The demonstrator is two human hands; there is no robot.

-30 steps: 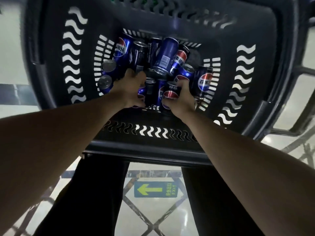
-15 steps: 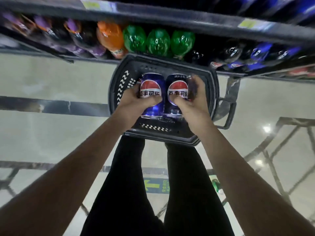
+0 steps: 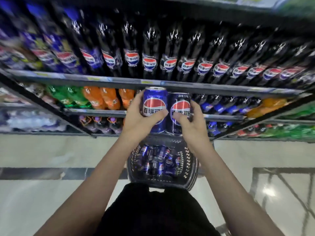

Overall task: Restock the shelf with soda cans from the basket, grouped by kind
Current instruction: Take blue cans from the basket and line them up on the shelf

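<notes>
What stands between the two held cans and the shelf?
Nothing visible: left hand holds the blue can, right hand the darker can, both raised before the shelf edge. No open can slot shows.

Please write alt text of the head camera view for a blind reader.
Left hand and right hand each hold an upright cola can, blue can beside darker can, before shelves of soda bottles. Below, a basket holds more cans.

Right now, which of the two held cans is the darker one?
The can in the right hand, the dark navy can; the left hand holds a brighter blue can.
</notes>
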